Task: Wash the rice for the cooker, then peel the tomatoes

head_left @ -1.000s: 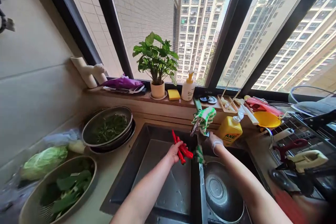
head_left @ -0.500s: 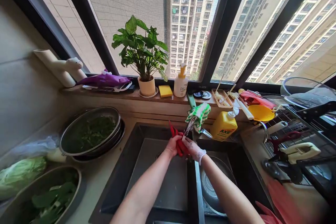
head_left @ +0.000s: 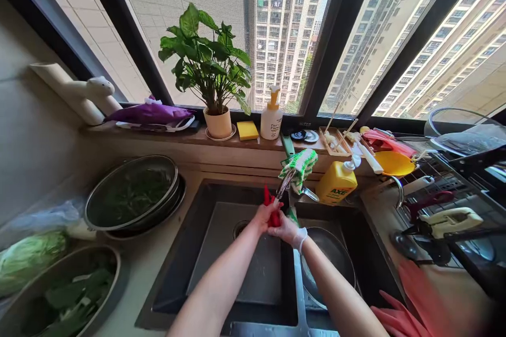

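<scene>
Over the double sink (head_left: 247,268), my left hand (head_left: 264,217) is closed around red chili peppers (head_left: 274,217), one pointed tip sticking up above the fingers. My right hand (head_left: 285,230), in a thin clear glove, is closed on the same peppers from the right. Just above both hands is the shiny metal faucet (head_left: 285,184), with what looks like water running at its end. A green-and-white striped cloth (head_left: 303,166) drapes over the faucet. How many peppers there are is hidden by my fingers.
Beneath my right forearm a round pan (head_left: 330,263) lies in the right basin. A yellow soap bottle (head_left: 337,184) stands behind it. Leafy greens fill a colander (head_left: 132,192) and a bowl (head_left: 75,295) at left. Pink rubber gloves (head_left: 415,300) hang at right, near a dish rack (head_left: 458,189).
The peppers have shifted and now sit more upright between my hands. My right hand has turned, its fingers now lower under the peppers. The view has shifted slightly.
</scene>
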A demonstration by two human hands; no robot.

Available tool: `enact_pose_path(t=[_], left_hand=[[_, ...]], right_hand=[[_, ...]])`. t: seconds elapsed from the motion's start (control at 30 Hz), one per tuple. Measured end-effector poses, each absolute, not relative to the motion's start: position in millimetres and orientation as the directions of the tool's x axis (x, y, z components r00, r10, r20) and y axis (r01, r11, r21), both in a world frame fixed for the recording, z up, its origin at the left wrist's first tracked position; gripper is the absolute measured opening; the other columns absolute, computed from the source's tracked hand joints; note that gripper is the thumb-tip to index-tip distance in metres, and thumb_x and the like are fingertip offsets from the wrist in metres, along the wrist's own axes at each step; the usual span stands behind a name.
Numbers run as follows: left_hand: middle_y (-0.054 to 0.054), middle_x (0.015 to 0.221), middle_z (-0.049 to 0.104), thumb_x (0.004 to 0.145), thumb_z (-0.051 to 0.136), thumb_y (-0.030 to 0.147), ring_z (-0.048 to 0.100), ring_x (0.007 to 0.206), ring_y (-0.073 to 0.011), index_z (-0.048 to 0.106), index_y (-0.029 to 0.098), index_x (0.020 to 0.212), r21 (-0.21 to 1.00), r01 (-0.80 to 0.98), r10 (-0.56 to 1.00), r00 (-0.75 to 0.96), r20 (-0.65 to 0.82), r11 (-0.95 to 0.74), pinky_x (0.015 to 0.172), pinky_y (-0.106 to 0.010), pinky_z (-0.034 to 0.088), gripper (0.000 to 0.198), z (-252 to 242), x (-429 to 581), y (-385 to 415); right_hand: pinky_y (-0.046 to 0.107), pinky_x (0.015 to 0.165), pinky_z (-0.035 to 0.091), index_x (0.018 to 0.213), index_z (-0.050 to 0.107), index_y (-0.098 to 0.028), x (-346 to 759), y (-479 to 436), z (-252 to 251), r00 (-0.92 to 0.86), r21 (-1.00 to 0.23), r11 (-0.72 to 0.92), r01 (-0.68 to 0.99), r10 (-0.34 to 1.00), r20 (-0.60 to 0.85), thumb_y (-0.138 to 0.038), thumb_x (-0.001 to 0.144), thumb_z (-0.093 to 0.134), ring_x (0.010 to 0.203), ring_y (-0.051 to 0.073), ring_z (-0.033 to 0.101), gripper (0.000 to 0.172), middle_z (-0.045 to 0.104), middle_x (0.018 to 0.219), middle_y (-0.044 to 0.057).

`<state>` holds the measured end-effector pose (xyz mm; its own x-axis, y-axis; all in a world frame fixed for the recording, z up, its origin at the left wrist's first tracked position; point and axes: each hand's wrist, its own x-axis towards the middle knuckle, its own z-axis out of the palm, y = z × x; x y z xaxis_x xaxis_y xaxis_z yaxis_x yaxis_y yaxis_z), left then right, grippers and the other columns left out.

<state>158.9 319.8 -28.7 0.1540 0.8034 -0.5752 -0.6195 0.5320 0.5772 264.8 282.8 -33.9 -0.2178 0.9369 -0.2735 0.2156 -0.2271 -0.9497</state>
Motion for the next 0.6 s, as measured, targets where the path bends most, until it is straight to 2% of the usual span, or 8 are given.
enact_pose_path(t=[0.1,0.2,0.23,0.3,0.37,0.5,0.53,0.6], left_hand=[[-0.001,0.065,0.067,0.071,0.072,0.013,0.062,0.058,-0.0139,0.062,0.013,0.082,0.615,-0.609,0.813,0.087,-0.576,0.501,0.059,-0.026,0.047,0.015,-27,161,328],[0.005,0.06,0.059,0.082,0.063,0.02,0.054,0.048,-0.0105,0.059,0.015,0.089,0.652,-0.606,0.815,-0.011,-0.58,0.456,0.055,-0.025,0.044,0.01,-30,163,332],[0.007,0.058,0.056,0.084,0.061,0.021,0.052,0.046,-0.0096,0.057,0.015,0.091,0.663,-0.606,0.812,-0.049,-0.582,0.439,0.055,-0.025,0.043,0.01,-32,164,332],[0.008,0.057,0.053,0.083,0.062,0.022,0.049,0.046,-0.0089,0.056,0.017,0.095,0.681,-0.605,0.803,-0.109,-0.585,0.414,0.055,-0.024,0.041,0.014,-36,169,327],[0.008,0.058,0.054,0.077,0.069,0.019,0.051,0.048,-0.0093,0.055,0.019,0.097,0.684,-0.604,0.801,-0.12,-0.586,0.41,0.056,-0.023,0.041,0.025,-37,171,323],[0.006,0.058,0.057,0.065,0.079,0.018,0.053,0.046,-0.011,0.056,0.019,0.097,0.656,-0.603,0.825,0.005,-0.566,0.454,0.054,-0.025,0.043,0.04,-28,157,324],[0.005,0.057,0.057,0.066,0.079,0.022,0.052,0.044,-0.0108,0.057,0.019,0.096,0.648,-0.604,0.831,0.042,-0.555,0.463,0.053,-0.025,0.043,0.038,-24,151,327],[0.005,0.055,0.056,0.071,0.075,0.035,0.049,0.041,-0.0097,0.059,0.018,0.095,0.636,-0.606,0.838,0.096,-0.537,0.477,0.051,-0.025,0.044,0.033,-19,140,336]], right_hand=[[0.03,0.071,0.049,0.121,0.048,-0.018,252,275,-26,-0.163,-0.906,-0.225,0.359,0.94,-0.299,-0.015,0.062,0.064,0.08,0.021,0.063,0.062,0.068,0.096,0.007],[0.034,0.072,0.047,0.131,0.041,-0.016,240,270,-21,-0.049,-0.798,-0.257,0.545,0.941,-0.336,-0.014,0.066,0.061,0.084,0.026,0.065,0.068,0.067,0.1,0.013],[0.036,0.073,0.046,0.129,0.043,-0.015,237,270,-20,0.011,-0.751,-0.276,0.6,0.941,-0.337,-0.015,0.067,0.061,0.086,0.028,0.065,0.065,0.066,0.101,0.015],[0.038,0.073,0.044,0.118,0.052,-0.015,234,273,-19,0.107,-0.69,-0.319,0.65,0.937,-0.332,-0.016,0.072,0.057,0.09,0.032,0.064,0.046,0.065,0.1,0.019],[0.037,0.071,0.044,0.105,0.056,-0.016,234,276,-18,0.12,-0.697,-0.343,0.63,0.929,-0.349,-0.017,0.075,0.054,0.089,0.031,0.064,0.031,0.066,0.095,0.017],[0.029,0.061,0.044,0.093,0.054,-0.021,238,270,-16,-0.064,-0.796,-0.297,0.528,0.92,-0.386,-0.019,0.068,0.059,0.071,0.02,0.063,0.025,0.066,0.079,0.005],[0.027,0.057,0.044,0.089,0.053,-0.021,239,265,-15,-0.14,-0.834,-0.306,0.46,0.902,-0.408,-0.022,0.068,0.059,0.064,0.018,0.061,0.022,0.064,0.074,0.002],[0.025,0.05,0.041,0.082,0.05,-0.021,239,254,-15,-0.291,-0.898,-0.38,0.222,0.853,-0.433,-0.031,0.068,0.058,0.052,0.015,0.056,0.02,0.06,0.065,-0.001]])
